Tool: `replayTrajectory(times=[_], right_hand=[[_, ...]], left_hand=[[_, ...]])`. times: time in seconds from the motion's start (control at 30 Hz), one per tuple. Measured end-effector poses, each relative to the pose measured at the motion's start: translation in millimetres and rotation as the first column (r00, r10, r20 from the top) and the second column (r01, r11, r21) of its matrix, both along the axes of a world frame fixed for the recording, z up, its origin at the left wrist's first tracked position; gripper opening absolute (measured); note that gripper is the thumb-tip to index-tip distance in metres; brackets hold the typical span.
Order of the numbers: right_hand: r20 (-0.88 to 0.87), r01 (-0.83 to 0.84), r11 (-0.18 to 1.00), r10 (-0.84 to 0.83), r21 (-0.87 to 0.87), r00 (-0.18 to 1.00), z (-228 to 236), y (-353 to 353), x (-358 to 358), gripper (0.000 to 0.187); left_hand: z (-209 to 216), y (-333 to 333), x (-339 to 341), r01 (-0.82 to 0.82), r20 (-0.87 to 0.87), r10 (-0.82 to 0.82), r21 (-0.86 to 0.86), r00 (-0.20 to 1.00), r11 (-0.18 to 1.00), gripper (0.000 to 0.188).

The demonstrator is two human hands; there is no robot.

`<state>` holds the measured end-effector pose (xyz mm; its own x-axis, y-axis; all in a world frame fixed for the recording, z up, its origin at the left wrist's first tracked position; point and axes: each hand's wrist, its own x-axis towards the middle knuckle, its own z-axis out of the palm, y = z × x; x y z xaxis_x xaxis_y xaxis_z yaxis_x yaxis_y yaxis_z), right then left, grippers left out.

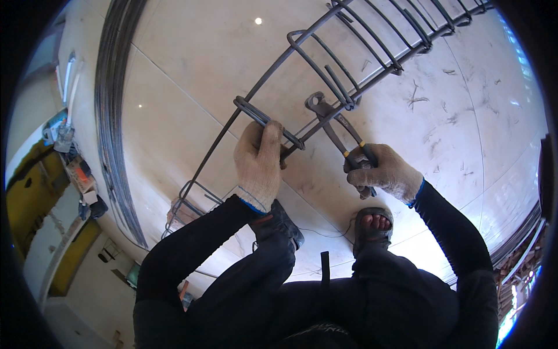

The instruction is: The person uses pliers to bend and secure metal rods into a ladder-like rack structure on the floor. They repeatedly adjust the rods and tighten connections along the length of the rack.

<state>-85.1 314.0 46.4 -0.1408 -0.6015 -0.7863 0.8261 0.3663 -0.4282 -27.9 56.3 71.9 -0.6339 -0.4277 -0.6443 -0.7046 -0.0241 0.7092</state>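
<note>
A rebar cage [264,77] of dark long bars and bent rectangular stirrups runs from the lower left to the upper right. My left hand [258,166], in a light knit glove, is closed around a pair of stirrups [251,109] lying close together across the bars. In my gloved right hand [386,171] are end-cutting pincers [327,111] with yellow bands on their dark handles. Their jaws point up and left, next to the nearer long bar, and look slightly parted. Whether the jaws touch the bar, I cannot tell.
A bundle of long dark rods [110,116] lies on the left of the tiled floor [180,43]. Bits of tie wire [415,100] are scattered right of the cage. A reddish block [183,213] sits under its lower end. Boxes and tools [82,177] crowd the far left.
</note>
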Motion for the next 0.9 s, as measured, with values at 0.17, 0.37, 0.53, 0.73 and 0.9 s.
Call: replayTrajectory(times=[0.17, 0.37, 0.53, 0.73, 0.9], right_hand=[[0.016, 0.038, 0.986, -0.041, 0.162, 0.999, 1, -13, 2, 0.032], [-0.101, -0.165, 0.984, 0.171, 0.068, 0.98, -14, -23, 26, 0.03], [0.179, -0.015, 0.997, 0.001, 0.076, 0.984, -10, -29, 16, 0.03], [0.104, -0.043, 0.997, 0.036, 0.071, 0.994, -19, -26, 6, 0.024], [0.119, -0.147, 0.988, 0.14, 0.049, 0.983, 2, -44, 13, 0.027]], left_hand=[[-3, -6, 4, 0.007, 0.031, -0.008, 0.026, 0.999, 1.0, 0.038], [-3, -9, 3, 0.048, -0.001, -0.048, 0.031, 0.999, 0.998, 0.036], [-7, -15, 10, 0.091, -0.004, -0.091, 0.027, 0.996, 0.995, 0.042], [-9, -12, 6, 0.085, -0.048, -0.086, -0.025, 0.995, 0.996, 0.04], [-10, -8, 7, 0.05, -0.074, -0.05, 0.01, 0.996, 0.999, 0.037]])
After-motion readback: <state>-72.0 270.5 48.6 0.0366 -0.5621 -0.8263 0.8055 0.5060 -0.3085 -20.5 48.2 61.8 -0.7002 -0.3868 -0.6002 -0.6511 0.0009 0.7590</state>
